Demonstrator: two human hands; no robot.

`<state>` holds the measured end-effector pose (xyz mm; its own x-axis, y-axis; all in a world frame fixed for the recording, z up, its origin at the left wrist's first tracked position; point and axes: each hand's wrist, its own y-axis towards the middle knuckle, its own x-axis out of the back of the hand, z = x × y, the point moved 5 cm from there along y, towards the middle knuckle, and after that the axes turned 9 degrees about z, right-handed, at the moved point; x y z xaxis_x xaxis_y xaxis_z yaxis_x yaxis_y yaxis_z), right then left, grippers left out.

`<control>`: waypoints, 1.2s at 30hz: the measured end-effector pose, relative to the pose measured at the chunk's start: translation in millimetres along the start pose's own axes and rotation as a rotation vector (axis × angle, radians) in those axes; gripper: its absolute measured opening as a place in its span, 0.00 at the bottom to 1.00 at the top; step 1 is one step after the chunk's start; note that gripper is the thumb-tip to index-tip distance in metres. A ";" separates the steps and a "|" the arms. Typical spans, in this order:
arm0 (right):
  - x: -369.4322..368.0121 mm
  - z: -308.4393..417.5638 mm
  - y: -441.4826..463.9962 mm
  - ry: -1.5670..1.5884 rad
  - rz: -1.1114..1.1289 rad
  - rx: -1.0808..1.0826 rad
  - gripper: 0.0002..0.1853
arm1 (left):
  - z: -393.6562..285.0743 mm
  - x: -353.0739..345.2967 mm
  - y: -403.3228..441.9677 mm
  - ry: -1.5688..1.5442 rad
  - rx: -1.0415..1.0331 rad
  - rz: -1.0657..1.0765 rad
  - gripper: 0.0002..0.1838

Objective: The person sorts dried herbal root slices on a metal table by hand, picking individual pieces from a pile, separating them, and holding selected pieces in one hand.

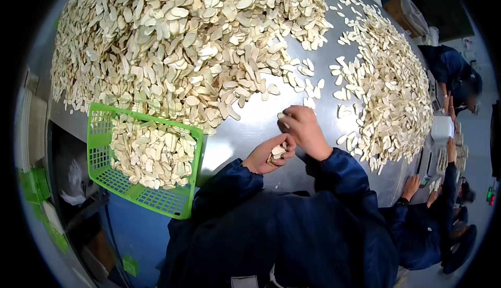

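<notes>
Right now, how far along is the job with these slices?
Looks partway, at a guess. Probably done: the slices in the green basket, heaped on one side with bare mesh showing. In hand: the left hand cups a few slices; the right hand pinches a single slice. Likely left: the large pile. Can't tell whether the smaller pile counts as done or left.

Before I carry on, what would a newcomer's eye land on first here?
Most likely the big heap of pale slices spread over the upper left of the metal table, with a second heap to its right. Next, the bright green basket at lower left, part filled with slices, and the left hand at centre, holding a few slices beside the right hand.
</notes>
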<state>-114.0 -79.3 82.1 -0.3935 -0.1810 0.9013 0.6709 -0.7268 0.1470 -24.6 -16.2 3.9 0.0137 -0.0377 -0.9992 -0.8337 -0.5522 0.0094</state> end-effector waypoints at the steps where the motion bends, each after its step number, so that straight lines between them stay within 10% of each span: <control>1: -4.5 2.1 -7.5 -0.089 -0.019 0.051 0.09 | -0.4 -4.0 0.1 -0.010 0.003 0.014 0.14; 9: 44.3 -125.4 -65.2 -0.416 -0.387 -0.491 0.07 | -0.2 -6.5 2.2 -0.003 0.010 0.018 0.10; 14: 27.5 -106.4 -4.5 0.070 -0.321 -0.488 0.08 | 0.0 -3.8 4.5 -0.013 -0.012 0.015 0.12; 22: 7.0 -83.6 17.8 -0.137 -0.189 -0.423 0.06 | -1.6 -4.3 4.4 0.035 -0.005 0.018 0.13; 24: 15.4 -90.5 -0.8 0.044 -0.248 -0.347 0.07 | 0.0 -3.2 4.6 0.042 0.003 0.021 0.12; 26: 15.7 -122.4 -32.6 0.739 -0.157 -0.769 0.07 | 0.9 -2.3 4.6 0.051 0.010 0.024 0.12; 29: 35.2 -137.2 -41.0 1.364 -0.394 -0.547 0.05 | 1.4 -1.4 5.1 0.052 0.021 0.014 0.12; 36: 31.7 -127.9 5.6 -0.010 -0.082 -0.511 0.10 | 0.0 -1.0 3.5 0.048 0.000 0.029 0.12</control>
<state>-203.1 -173.8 59.4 -0.4245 -0.1053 0.8993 0.2441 -0.9697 0.0016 -27.6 -18.0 4.9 0.0156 -0.0939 -0.9955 -0.8339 -0.5505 0.0388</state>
